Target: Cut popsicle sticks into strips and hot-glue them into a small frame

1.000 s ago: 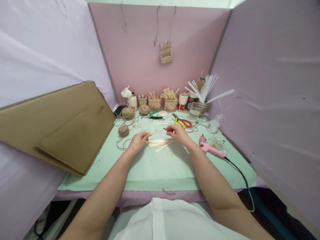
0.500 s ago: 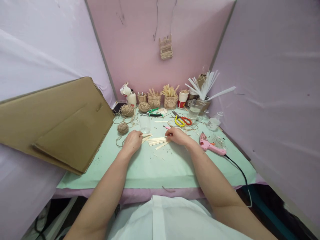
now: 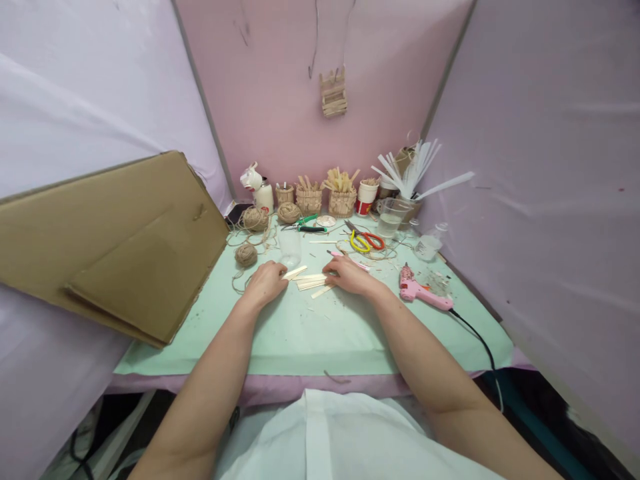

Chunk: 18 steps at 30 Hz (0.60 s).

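Observation:
My left hand (image 3: 265,281) rests on the green mat (image 3: 300,333) with fingers curled around the end of a wooden stick (image 3: 295,272). My right hand (image 3: 347,275) lies knuckles-up at the right end of a small pile of wooden sticks (image 3: 311,283), fingers bent down onto them. The pile lies flat between the two hands. A pink pen-like tool (image 3: 350,261) lies just behind my right hand.
A pink glue gun (image 3: 423,295) with a black cord lies to the right. Scissors (image 3: 366,241), green pliers (image 3: 305,227), twine balls (image 3: 247,255), stick baskets (image 3: 342,199) and cups (image 3: 390,217) crowd the back. A cardboard sheet (image 3: 115,240) leans at the left.
Both hands came down from holding a stick above the mat to resting on it by the stick pile. My right hand slid left along the pile.

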### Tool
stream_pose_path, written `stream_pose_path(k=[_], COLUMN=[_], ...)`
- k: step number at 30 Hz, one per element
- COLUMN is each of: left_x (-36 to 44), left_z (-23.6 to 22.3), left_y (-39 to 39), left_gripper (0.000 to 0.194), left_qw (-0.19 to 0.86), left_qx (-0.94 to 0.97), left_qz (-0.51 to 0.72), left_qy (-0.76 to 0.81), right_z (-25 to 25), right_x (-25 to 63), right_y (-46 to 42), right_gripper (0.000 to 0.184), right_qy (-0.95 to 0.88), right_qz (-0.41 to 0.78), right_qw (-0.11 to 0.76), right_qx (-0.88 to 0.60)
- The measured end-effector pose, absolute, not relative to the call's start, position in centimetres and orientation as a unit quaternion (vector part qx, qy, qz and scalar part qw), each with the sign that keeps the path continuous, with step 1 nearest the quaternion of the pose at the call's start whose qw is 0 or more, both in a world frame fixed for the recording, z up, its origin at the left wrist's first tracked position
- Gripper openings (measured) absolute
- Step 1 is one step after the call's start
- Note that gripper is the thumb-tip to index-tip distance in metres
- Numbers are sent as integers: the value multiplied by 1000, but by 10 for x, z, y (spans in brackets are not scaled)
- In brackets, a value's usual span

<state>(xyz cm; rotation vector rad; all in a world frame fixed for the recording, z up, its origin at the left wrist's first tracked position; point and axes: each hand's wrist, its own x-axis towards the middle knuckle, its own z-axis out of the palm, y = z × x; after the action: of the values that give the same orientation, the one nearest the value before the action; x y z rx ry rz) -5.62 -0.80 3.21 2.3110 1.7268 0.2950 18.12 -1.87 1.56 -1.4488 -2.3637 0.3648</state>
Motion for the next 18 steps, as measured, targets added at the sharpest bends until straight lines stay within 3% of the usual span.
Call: stream_pose_path(k=[11, 15, 18], left_x=[-55, -41, -30], left_z=[26, 27, 24], left_y=[-5, -13, -17], left_gripper=[31, 31, 31], left_qw=[73, 114, 140], left_qx=[809, 847, 867], left_qz=[138, 205, 183], left_qy=[567, 477, 442], right_z=[18, 20, 21], right_x=[181, 181, 180], right_y=[-20, -21, -22], right_gripper=[11, 11, 11], right_qy=[-831, -830, -833], right_qz=[137, 133, 129], right_qw=[163, 166, 172], right_qx=[-513, -516, -510])
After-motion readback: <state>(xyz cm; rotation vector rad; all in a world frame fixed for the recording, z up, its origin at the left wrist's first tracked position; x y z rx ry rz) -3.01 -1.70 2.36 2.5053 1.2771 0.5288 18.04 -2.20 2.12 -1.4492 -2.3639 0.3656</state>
